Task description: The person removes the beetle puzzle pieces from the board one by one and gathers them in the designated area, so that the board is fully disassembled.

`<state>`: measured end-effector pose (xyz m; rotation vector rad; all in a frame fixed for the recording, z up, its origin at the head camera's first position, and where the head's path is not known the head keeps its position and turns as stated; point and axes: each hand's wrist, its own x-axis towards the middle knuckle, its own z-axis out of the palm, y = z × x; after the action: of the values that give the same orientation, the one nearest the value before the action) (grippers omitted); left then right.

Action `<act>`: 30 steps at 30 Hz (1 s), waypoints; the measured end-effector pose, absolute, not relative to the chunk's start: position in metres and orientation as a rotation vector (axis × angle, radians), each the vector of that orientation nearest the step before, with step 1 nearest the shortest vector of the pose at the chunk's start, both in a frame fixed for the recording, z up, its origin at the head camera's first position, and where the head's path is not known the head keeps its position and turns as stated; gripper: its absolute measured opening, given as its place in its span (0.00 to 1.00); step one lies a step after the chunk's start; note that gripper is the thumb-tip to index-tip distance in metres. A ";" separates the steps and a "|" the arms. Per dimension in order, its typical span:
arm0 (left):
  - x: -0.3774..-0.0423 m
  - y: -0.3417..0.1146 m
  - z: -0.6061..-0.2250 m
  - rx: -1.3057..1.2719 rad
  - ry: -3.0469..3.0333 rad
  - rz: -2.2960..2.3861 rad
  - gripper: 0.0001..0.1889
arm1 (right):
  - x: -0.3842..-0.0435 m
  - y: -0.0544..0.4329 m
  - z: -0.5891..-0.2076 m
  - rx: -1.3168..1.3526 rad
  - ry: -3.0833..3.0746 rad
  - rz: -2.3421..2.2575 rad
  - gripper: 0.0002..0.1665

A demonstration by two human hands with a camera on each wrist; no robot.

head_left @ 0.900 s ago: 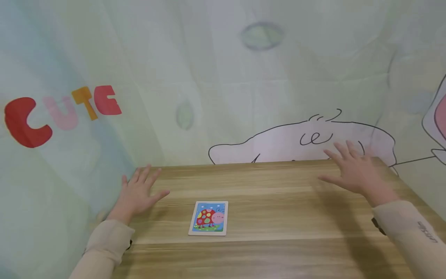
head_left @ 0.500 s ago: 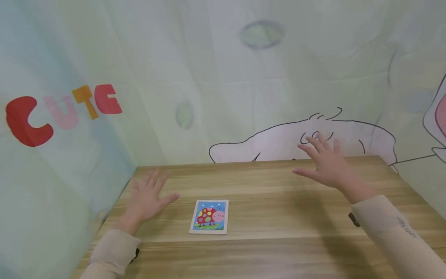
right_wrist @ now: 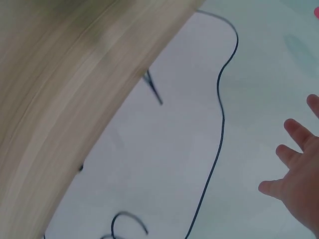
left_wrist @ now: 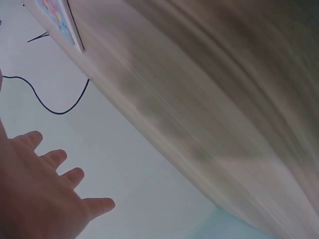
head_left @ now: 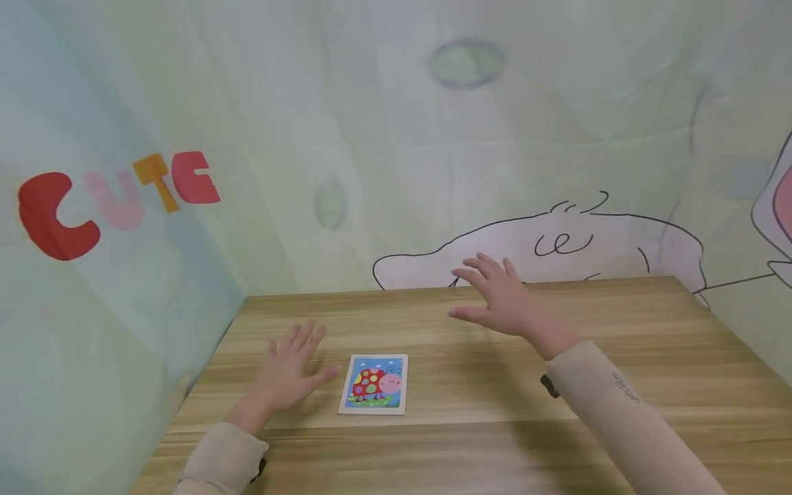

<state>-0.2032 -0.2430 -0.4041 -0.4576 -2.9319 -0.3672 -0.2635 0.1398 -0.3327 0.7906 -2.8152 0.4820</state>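
A white-bordered picture card or thin puzzle with a red spotted ladybug on a blue sky lies flat on the wooden table. Just left of it is my left hand, fingers spread and thumb tip close to the card's left edge. My right hand is raised over the table beyond the card's right side, its fingers spread too. Neither hand holds anything. In the left wrist view a corner of the card shows at the top, and the left fingers are spread. Spread right fingers appear in the right wrist view.
The wood-grain table ends at a back edge against a printed cloth backdrop. On its left side are coloured letters; a line-drawn white animal shows behind the table.
My right hand has swept left a long way toward the card. My left hand has moved right and slightly nearer to me, closer to the card. The card stays in place.
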 end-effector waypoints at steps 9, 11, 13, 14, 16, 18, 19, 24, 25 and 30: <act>-0.203 -0.234 -0.414 -0.448 -3.020 -0.422 0.44 | -0.270 0.090 -0.350 0.924 -2.815 0.565 0.44; -0.203 -0.234 -0.417 -0.456 -3.040 -0.438 0.44 | -0.271 0.082 -0.354 0.934 -2.827 0.590 0.44; -0.204 -0.233 -0.418 -0.469 -3.061 -0.451 0.44 | -0.272 0.075 -0.359 0.946 -2.833 0.617 0.44; -0.204 -0.233 -0.419 -0.477 -3.069 -0.455 0.44 | -0.272 0.071 -0.362 0.947 -2.839 0.635 0.44; -0.203 -0.232 -0.419 -0.497 -3.078 -0.455 0.44 | -0.272 0.064 -0.367 0.946 -2.858 0.670 0.44; -0.203 -0.231 -0.419 -0.508 -3.088 -0.464 0.43 | -0.273 0.056 -0.372 0.940 -2.876 0.712 0.44; -0.203 -0.230 -0.420 -0.513 -3.090 -0.468 0.43 | -0.273 0.052 -0.375 0.939 -2.880 0.744 0.44; -0.204 -0.228 -0.421 -0.520 -3.115 -0.489 0.43 | -0.276 0.030 -0.386 0.996 -2.860 0.846 0.41; -0.204 -0.228 -0.422 -0.519 -3.125 -0.491 0.43 | -0.276 0.025 -0.388 1.008 -2.862 0.852 0.41; -0.204 -0.228 -0.425 -0.492 -3.179 -0.528 0.44 | -0.273 0.007 -0.397 1.005 -2.934 0.786 0.39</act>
<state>-0.2044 -0.2283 -0.4249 -0.4915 -3.1788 -0.5281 -0.2733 0.0069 -0.3968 1.0053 -2.9343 0.7856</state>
